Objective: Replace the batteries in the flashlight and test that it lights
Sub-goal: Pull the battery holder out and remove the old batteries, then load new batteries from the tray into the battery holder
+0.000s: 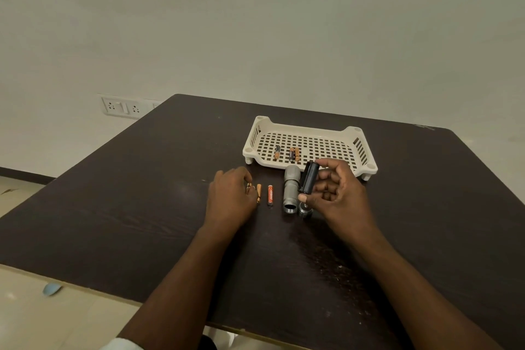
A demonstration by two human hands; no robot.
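The grey flashlight body [291, 189] lies on the dark table [142, 207], its open threaded end toward me. Its end cap [305, 211] sits beside that opening. My right hand [338, 193] holds the black battery holder [308, 181] upright between thumb and fingers, just right of the flashlight. My left hand [228, 196] rests over small batteries on the table; its fingertips touch one [249, 187], and another [258, 193] lies against it. An orange battery [270, 194] lies free between the hands. Three more batteries [294, 154] lie in the cream tray [352, 133].
The perforated cream tray stands behind the flashlight, toward the table's far side. A wall socket panel [122, 106] is on the wall at the left. A small blue object [51, 289] lies on the floor by the table's near left edge.
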